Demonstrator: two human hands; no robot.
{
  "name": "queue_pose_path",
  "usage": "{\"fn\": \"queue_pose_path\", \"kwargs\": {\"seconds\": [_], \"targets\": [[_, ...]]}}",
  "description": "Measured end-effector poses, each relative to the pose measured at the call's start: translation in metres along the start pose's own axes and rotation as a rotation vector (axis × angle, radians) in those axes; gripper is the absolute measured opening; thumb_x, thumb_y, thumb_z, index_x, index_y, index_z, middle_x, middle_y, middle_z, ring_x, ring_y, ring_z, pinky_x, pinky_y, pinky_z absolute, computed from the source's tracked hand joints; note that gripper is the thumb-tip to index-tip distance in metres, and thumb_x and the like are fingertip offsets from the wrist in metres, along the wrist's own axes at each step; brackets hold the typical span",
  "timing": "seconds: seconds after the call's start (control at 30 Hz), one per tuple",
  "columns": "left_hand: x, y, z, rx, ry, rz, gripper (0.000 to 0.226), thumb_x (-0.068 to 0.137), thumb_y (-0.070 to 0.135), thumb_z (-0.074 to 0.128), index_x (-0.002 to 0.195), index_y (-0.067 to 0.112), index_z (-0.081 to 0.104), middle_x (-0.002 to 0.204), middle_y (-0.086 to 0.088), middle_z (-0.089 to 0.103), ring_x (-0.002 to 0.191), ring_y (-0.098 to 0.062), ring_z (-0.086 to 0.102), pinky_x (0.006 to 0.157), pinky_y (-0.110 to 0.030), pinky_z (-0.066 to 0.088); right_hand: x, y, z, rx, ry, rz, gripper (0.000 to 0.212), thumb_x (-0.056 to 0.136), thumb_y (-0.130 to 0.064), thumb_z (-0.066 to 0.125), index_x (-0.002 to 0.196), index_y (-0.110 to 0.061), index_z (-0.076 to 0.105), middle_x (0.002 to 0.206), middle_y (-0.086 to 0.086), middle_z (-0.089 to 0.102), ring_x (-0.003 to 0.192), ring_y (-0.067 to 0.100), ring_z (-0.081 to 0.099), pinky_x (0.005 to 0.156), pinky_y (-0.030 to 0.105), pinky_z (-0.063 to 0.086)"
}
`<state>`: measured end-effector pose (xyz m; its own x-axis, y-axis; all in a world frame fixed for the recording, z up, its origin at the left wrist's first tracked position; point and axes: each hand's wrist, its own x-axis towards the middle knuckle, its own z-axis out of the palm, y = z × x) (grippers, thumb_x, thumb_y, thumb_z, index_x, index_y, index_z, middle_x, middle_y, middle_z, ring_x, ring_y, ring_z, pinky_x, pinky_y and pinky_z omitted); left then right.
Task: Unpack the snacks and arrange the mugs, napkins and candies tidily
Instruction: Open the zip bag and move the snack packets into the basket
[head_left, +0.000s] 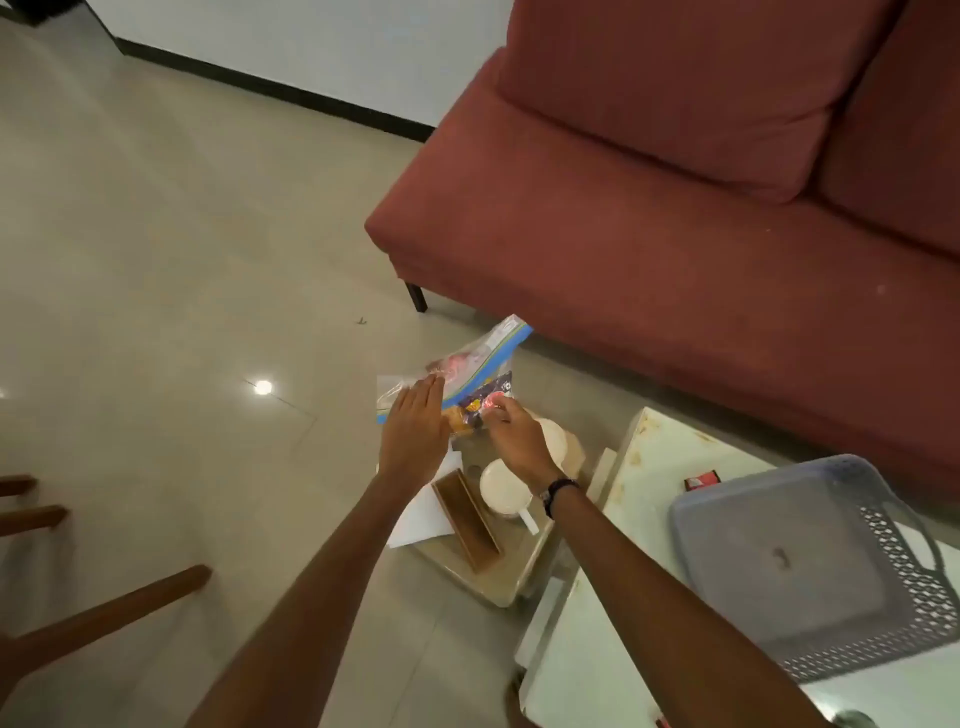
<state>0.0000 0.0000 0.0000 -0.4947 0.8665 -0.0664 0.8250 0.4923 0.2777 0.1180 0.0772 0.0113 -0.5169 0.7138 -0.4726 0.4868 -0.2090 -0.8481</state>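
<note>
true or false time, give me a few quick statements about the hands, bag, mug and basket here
1. The left hand lies flat with straight fingers on the plastic bag. True.
2. The right hand hangs idle with nothing in it. False: its fingers pinch a small wrapped candy at the bag.
3. The white mug sits on the sofa. False: it stands on the low tray, beside the wooden holder.
4. The grey basket is on the table to the right. True.

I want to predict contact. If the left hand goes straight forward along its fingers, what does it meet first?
The left hand lies flat, fingers pointing up-right at the clear zip bag. Its fingertips already seem to touch the bag, so it probably meets the bag first, though depth is unclear.
</note>
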Motion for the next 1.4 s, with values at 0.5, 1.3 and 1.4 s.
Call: {"fn": "queue_pose_path", "kwargs": {"seconds": [0.5,1.3,1.4], "targets": [[0.052,0.000,-0.040,0.151,-0.040,-0.008,0.016,0.087,0.015,0.055,0.100,0.007,0.060,0.088,-0.014,0.071,0.074,-0.032,0.066,0.062,-0.032,0.050,0.011,-0.008,0.004,0.156,-0.013,0.038,0.022,0.091,-0.018,0.050,0.112,-0.019,0.057,0.114,0.004,0.062,0.106,0.023,0.059,0.091,0.038,0.051],[-0.105,0.262,-0.181,-0.486,0.030,0.091,0.021,0.067,0.023,0.072,0.058,0.005,0.072,0.055,-0.019,0.067,0.048,-0.017,0.052,0.051,-0.030,0.044,-0.237,-0.059,-0.172,0.504,0.303,-0.140,0.033,0.087,-0.038,0.061,0.082,-0.007,0.071,0.081,0.006,0.065,0.076,0.017,0.060,0.078,0.036,0.055],[-0.150,0.310,-0.155,-0.484,0.017,0.106,0.025,0.061,0.024,0.064,0.051,0.001,0.065,0.051,-0.020,0.063,0.044,-0.017,0.048,0.047,-0.027,0.036,-0.272,-0.028,-0.209,0.407,0.405,-0.073,0.053,0.077,-0.050,0.067,0.074,0.003,0.068,0.065,0.012,0.062,0.061,0.016,0.057,0.068,0.037,0.055]]}}
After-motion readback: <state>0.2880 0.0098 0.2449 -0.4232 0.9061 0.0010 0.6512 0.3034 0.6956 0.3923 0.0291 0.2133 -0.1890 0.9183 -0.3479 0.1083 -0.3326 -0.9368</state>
